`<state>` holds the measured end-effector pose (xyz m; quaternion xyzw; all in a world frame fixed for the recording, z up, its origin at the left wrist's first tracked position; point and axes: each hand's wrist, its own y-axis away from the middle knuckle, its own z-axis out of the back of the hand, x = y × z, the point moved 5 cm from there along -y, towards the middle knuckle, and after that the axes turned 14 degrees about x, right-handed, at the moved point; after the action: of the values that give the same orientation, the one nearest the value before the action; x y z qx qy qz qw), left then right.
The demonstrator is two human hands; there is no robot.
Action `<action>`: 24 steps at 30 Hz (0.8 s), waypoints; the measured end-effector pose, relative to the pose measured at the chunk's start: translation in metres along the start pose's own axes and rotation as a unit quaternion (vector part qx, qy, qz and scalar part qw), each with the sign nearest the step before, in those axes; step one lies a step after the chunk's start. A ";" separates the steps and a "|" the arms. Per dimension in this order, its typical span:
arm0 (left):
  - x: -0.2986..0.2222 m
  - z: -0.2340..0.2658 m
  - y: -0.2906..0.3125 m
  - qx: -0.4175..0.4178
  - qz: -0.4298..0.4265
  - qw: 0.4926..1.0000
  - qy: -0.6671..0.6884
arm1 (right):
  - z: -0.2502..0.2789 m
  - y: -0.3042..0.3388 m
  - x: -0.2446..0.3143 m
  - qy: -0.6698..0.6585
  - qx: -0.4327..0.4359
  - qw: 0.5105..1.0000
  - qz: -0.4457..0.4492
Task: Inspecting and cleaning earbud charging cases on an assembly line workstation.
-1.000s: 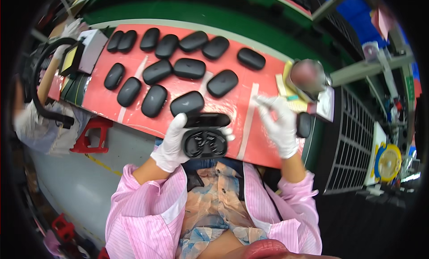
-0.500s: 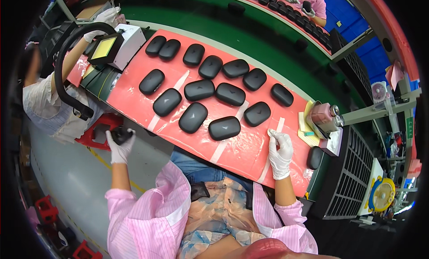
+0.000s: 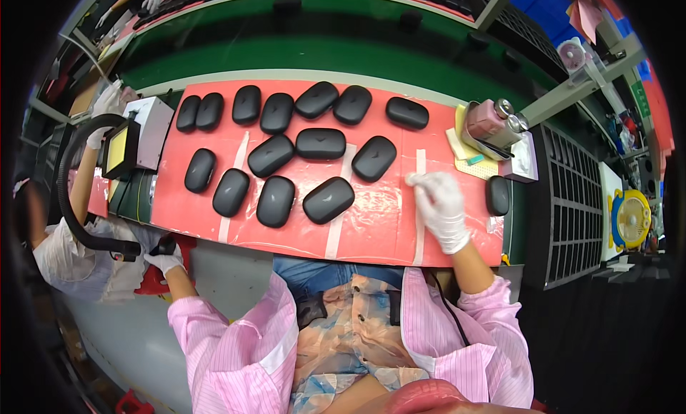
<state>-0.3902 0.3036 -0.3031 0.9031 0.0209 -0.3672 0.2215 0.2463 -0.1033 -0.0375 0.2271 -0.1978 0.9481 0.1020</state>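
The left hand (image 3: 167, 261) holds a black case (image 3: 165, 245) off the table's (image 3: 514, 232) near left edge; the right hand (image 3: 441, 208), fingers curled, contents indeterminable, is right of the spread cases (image 3: 328, 200).

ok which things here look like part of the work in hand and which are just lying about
Likely part of the work:
- dark object in the left hand
- black cases on the red mat
- red mat, with the right hand over it

Seemingly just lying about:
- yellow-and-blue fan
- small pink fan
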 end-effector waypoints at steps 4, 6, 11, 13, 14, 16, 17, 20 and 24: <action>0.035 -0.040 0.117 -0.055 0.015 0.996 0.070 | 0.124 -0.035 -0.010 0.097 -0.146 0.985 -0.007; 0.044 -0.078 0.192 0.066 0.150 0.981 0.107 | 0.159 -0.047 -0.048 0.159 -0.146 0.975 -0.059; 0.031 -0.157 0.316 0.470 0.295 0.832 -0.005 | 0.164 -0.050 -0.108 0.189 0.001 0.967 -0.172; 0.044 -0.203 0.364 0.458 0.294 0.839 -0.027 | 0.162 -0.049 -0.104 0.213 -0.001 0.967 -0.142; 0.055 -0.220 0.382 0.460 0.288 0.839 -0.047 | 0.159 -0.051 -0.096 0.210 -0.007 0.969 -0.131; 0.089 -0.251 0.409 0.425 0.344 0.837 0.019 | 0.156 -0.047 -0.087 0.120 -0.062 0.986 -0.096; 0.111 -0.281 0.420 0.424 0.384 0.820 0.031 | 0.155 -0.035 -0.087 0.026 -0.123 0.989 -0.080; 0.170 -0.349 0.466 0.440 0.499 0.742 0.083 | 0.134 -0.010 -0.037 -0.052 -0.112 0.992 -0.020; 0.203 -0.372 0.500 0.461 0.508 0.725 -0.067 | 0.098 -0.002 0.015 -0.003 0.011 0.997 0.080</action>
<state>0.1013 -0.0179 -0.0117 0.7427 -0.6274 -0.2242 -0.0679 0.2719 -0.1410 0.0510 0.2144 -0.2051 0.9547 0.0227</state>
